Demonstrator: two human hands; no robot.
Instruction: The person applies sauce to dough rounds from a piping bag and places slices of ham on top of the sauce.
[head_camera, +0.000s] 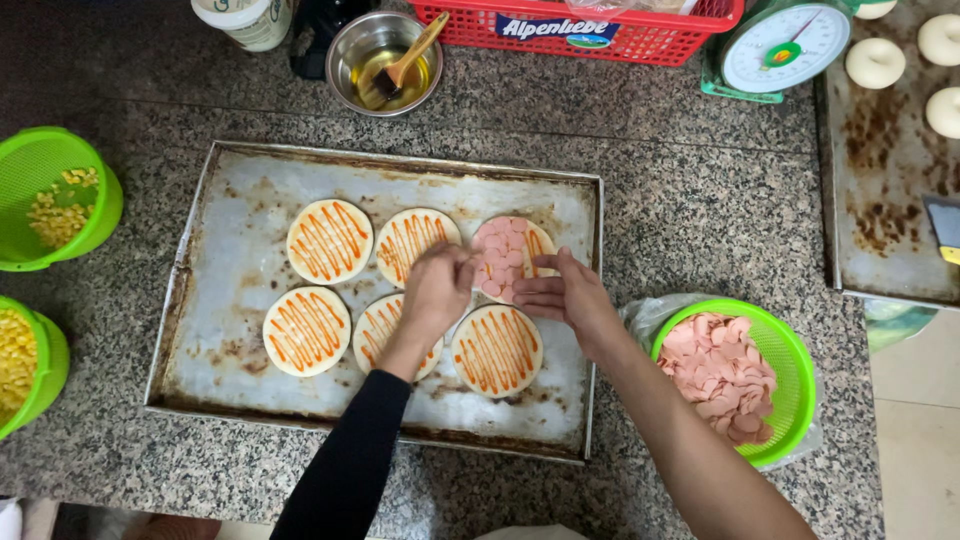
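Head view, left hand (437, 288) pinching sausage slices over topped dough round (510, 258), right hand (565, 293) loose beside tray edge (598, 300)

Pale dough rounds (330, 241) are striped with orange sauce zigzags. One round (508, 256) is covered with pink sausage slices. The tray (240, 190) is mottled grey and rust-brown. Pink slices are held in a bright green basket (790, 360).
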